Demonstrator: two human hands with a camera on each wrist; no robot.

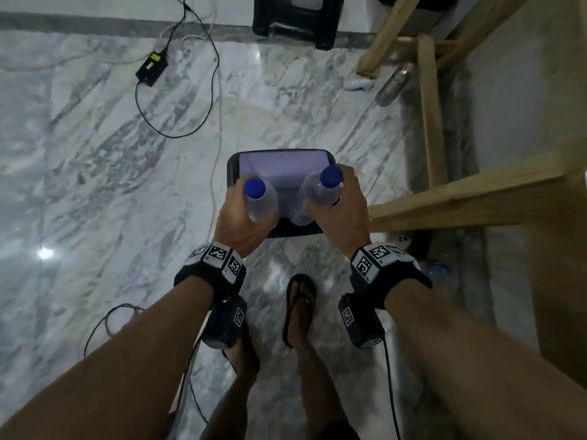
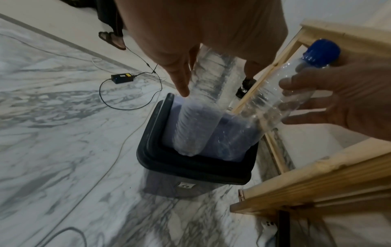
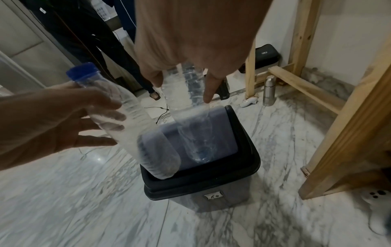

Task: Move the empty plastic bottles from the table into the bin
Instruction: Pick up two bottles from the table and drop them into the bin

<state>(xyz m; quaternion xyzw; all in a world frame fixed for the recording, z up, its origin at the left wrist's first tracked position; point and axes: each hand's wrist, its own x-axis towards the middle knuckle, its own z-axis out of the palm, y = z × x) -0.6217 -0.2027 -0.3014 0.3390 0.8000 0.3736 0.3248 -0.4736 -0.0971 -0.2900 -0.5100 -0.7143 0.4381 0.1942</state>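
A dark bin (image 1: pixel 233 166) with a purple-lined mouth stands on the marble floor right below both hands. My left hand (image 1: pixel 241 220) has a clear bottle with a blue cap (image 1: pixel 260 201) against it, bottom down over the bin's left side (image 2: pixel 152 142). In the right wrist view that hand's fingers (image 3: pixel 118 117) spread out straight behind the bottle (image 3: pixel 135 120). My right hand (image 1: pixel 343 208) has a second blue-capped bottle (image 1: pixel 317 193) the same way. Its fingers (image 2: pixel 296 83) are also spread, and this bottle's bottom (image 3: pixel 198 150) sits inside the bin mouth.
A wooden table frame (image 1: pixel 460 198) stands close on the right. A black power adapter (image 1: pixel 151 68) and cables lie on the floor to the left. A steel flask (image 3: pixel 269 91) and a white controller (image 1: pixel 357 84) lie under the table. My sandalled foot (image 1: pixel 300 309) is behind the bin.
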